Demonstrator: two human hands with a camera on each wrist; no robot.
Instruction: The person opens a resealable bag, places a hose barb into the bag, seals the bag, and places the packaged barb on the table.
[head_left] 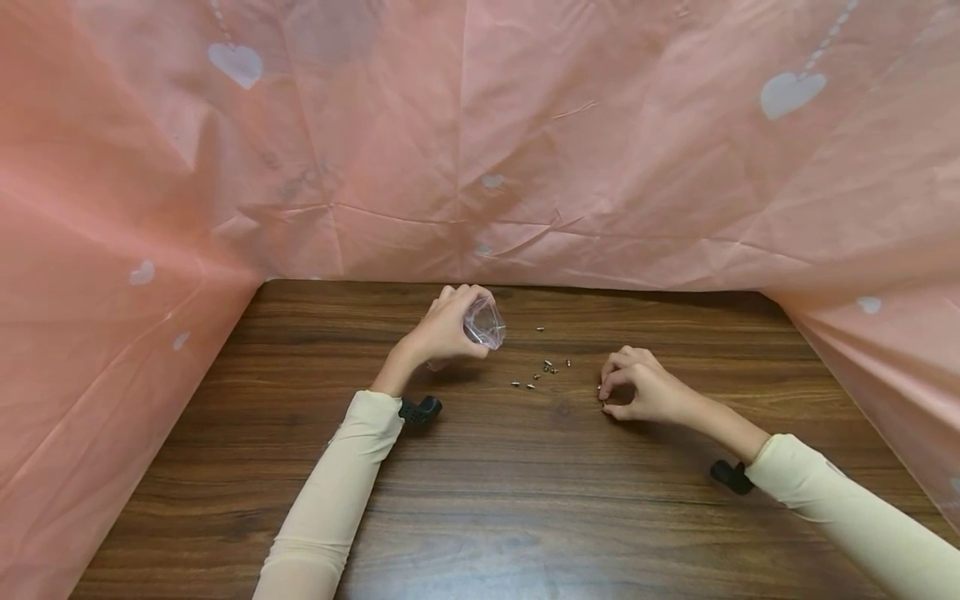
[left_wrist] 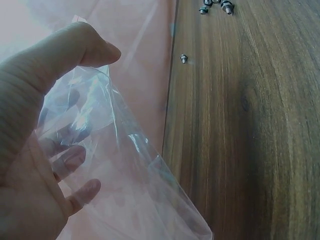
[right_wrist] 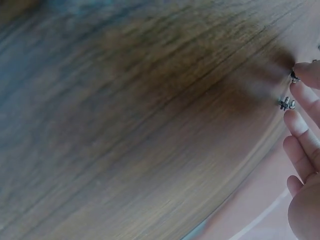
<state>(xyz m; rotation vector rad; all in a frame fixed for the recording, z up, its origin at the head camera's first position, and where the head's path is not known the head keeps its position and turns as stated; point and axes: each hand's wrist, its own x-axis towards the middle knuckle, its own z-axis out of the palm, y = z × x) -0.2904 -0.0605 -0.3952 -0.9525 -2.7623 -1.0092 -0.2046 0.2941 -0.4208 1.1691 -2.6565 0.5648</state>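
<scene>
My left hand grips a clear plastic bag over the back middle of the table. In the left wrist view the thumb lies along the near side of the bag, and the other fingers show through the film. To the right, low over the wood, my right hand pinches a small metal screw between thumb and index finger. Beside those fingertips lie more small screws. Between the two hands several loose screws are scattered, with one screw farther back.
The brown wood-grain table runs back to a pink cloth printed with pale hearts, which also hangs down both sides. A black wrist device sits at the left cuff, and another black device at the right cuff.
</scene>
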